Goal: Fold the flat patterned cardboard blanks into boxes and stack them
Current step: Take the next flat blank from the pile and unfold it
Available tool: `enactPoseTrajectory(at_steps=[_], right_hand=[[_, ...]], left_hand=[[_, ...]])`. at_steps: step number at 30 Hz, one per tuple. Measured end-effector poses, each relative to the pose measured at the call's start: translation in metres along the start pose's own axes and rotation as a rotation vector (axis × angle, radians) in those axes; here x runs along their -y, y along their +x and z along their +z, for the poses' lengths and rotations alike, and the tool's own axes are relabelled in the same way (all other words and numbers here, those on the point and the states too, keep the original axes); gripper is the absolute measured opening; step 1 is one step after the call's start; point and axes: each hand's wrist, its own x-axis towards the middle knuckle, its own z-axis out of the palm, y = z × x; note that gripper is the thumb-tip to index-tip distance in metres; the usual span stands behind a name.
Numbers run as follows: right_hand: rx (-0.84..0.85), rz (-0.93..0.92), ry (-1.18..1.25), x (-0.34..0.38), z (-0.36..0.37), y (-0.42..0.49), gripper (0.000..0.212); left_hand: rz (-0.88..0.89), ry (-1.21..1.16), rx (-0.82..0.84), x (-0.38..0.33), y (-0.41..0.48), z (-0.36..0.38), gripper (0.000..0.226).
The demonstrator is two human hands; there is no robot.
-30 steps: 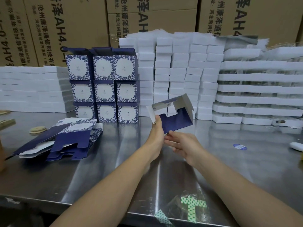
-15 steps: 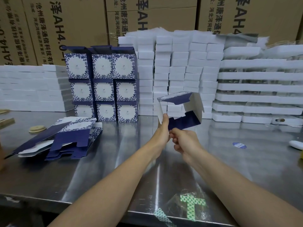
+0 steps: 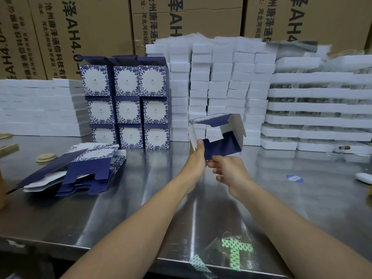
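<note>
A half-opened blue and white patterned box (image 3: 220, 140) hangs above the middle of the steel table (image 3: 120, 208), its open end toward me and its flaps spread. My left hand (image 3: 196, 156) grips its lower left corner, thumb on the dark blue flap. My right hand (image 3: 227, 170) pinches the lower edge of that flap from beneath. A heap of flat blanks (image 3: 80, 170) lies at the left. Folded boxes (image 3: 128, 103) stand stacked three high and three wide behind it.
White foam blocks (image 3: 219, 87) are piled in tall columns behind the box, with more (image 3: 40, 109) at the left and foam trays (image 3: 316, 109) at the right. Brown cartons (image 3: 90, 27) wall the back. A round wooden disc (image 3: 46, 158), a blue sticker (image 3: 294, 178) and green-patterned tape (image 3: 235, 252) lie on the table.
The box has been lifted and opened from a skewed shape into a squarer tube. My hands have moved closer together at its lower left corner.
</note>
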Motion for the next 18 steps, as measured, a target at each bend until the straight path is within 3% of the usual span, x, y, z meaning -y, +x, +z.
enactPoseTrajectory(at_steps=[2,4,8,18], right_hand=[[-0.081,-0.048,-0.018,-0.001,0.000,0.002,0.018],[-0.126,-0.074,-0.024,-0.001,-0.001,0.003,0.021],[0.047,-0.024,-0.043,0.000,-0.003,0.002,0.020],[-0.062,-0.049,-0.014,0.002,-0.004,0.007,0.026]], left_hand=[[0.016,-0.015,0.024,-0.001,-0.003,0.003,0.051],[0.005,-0.043,0.045,0.000,-0.004,0.006,0.062],[0.012,-0.023,-0.020,-0.001,-0.002,0.004,0.068],[0.033,-0.077,0.011,-0.010,-0.006,0.001,0.063]])
